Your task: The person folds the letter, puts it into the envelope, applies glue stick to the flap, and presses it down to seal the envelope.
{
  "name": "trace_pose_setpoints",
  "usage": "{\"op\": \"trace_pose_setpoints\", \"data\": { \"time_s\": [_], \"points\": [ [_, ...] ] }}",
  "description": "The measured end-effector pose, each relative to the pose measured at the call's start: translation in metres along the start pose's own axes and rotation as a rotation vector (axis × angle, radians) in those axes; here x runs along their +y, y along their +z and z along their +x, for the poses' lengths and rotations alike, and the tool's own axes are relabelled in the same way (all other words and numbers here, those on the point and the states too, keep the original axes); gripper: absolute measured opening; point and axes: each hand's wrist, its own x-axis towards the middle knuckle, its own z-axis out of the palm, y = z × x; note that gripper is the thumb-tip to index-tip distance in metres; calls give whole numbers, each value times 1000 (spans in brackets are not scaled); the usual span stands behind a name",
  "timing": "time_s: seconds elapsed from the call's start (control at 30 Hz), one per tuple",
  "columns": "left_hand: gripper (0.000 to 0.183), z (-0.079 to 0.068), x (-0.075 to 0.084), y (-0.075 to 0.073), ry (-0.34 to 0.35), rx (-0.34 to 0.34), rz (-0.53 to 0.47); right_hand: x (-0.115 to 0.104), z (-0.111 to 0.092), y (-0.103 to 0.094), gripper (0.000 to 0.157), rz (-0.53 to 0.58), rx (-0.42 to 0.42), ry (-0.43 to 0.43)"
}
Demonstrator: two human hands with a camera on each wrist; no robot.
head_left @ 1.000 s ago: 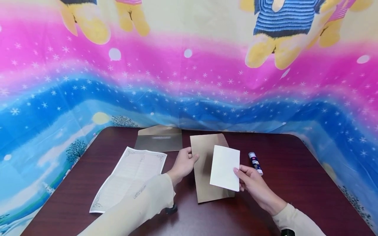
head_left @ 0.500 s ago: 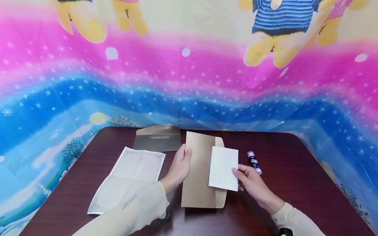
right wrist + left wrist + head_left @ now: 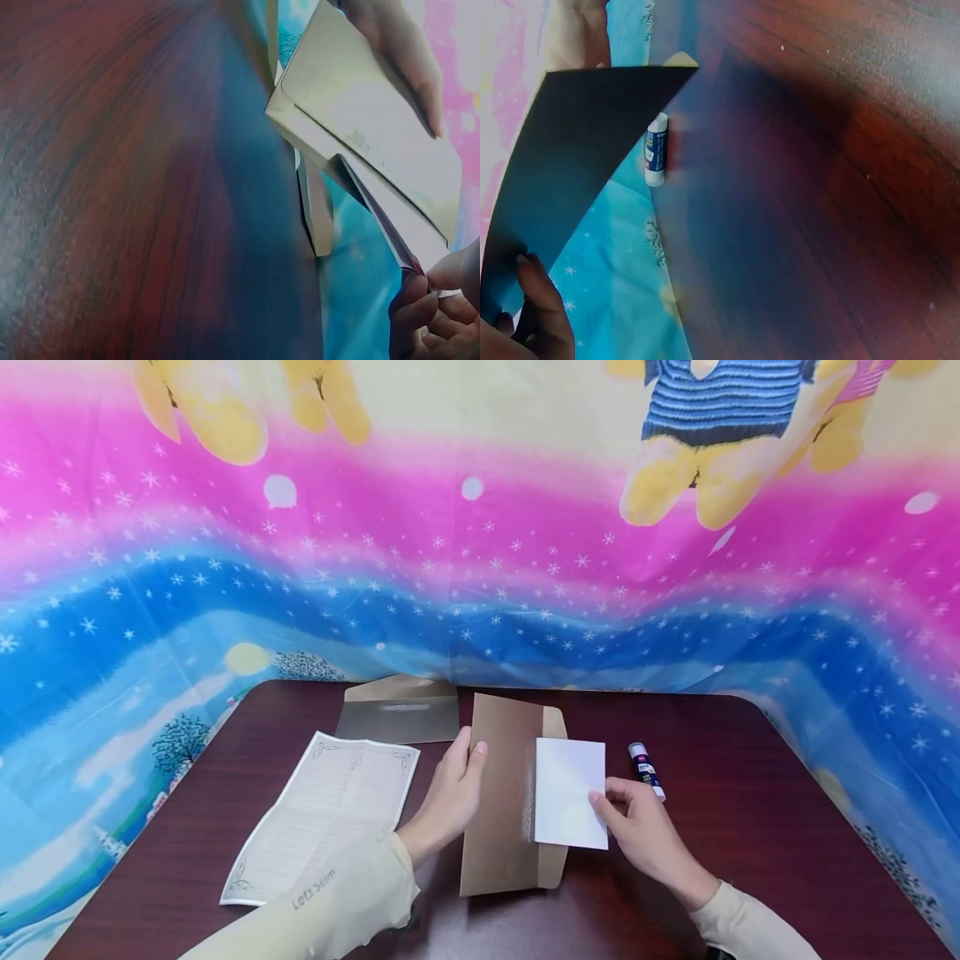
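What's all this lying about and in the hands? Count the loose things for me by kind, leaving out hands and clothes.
Envelopes: 2 (held envelope in the left hand; far envelope on the table)
White paper: 1, in the right hand
Bordered sheet: 1
Glue stick: 1
Total: 5

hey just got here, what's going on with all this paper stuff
Someone's left hand holds up a brown envelope with its flap open. Their right hand pinches a white paper in front of that flap; it isn't inside the envelope. On the table, a printed sheet lies to the left, a second envelope near the far edge, and a glue stick just beyond the right hand.
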Motion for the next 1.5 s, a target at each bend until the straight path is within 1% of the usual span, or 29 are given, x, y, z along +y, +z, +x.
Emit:
{"op": "trace_pose_setpoints", "data": {
  "time_s": [0.1,0.17,0.23,0.33,0.4,0.47,0.53,0.6,0.67,0.77,0.9,0.97,1.03,1.2,1.3,1.4,1.5],
  "points": [
    [51,-3,0,3,-15,14,6,-2,-1,1,12,4,3,-4],
    [53,-4,0,5,-27,18,-10,-3,-1,1,11,44,-21,11],
    [57,-5,-1,6,-41,20,-43,-4,0,0,15,83,-47,29],
    [57,-5,-2,7,-38,28,-92,-4,1,0,24,126,-64,65],
    [54,-5,-2,7,-13,40,-111,-6,0,1,26,131,-41,83],
    [51,-5,-2,8,2,50,-107,-10,-2,4,25,113,5,90],
    [51,-7,-3,9,5,58,-95,-15,-4,8,24,91,54,74],
    [52,-9,-3,10,-7,67,-80,-20,-6,12,23,67,89,44],
    [56,-11,-3,11,-21,73,-76,-23,-6,14,22,66,94,18],
    [54,-12,-5,12,-30,85,-101,-19,-3,15,21,99,61,-19],
    [49,-10,-11,11,5,97,-168,-7,3,12,19,161,10,-40],
    [48,-8,-12,11,19,95,-194,-2,4,11,20,199,-11,-26],
    [47,-7,-12,10,39,90,-212,-1,5,11,22,256,-34,11],
    [44,-7,-11,10,21,71,-264,-4,7,13,29,380,-124,68],
    [43,-7,-10,11,12,55,-282,-7,8,13,32,397,-164,79],
    [43,-8,-10,13,26,61,-265,-10,6,15,32,387,-164,89],
    [41,-9,-10,14,38,82,-252,-13,4,17,32,390,-160,79]
  ]
}}
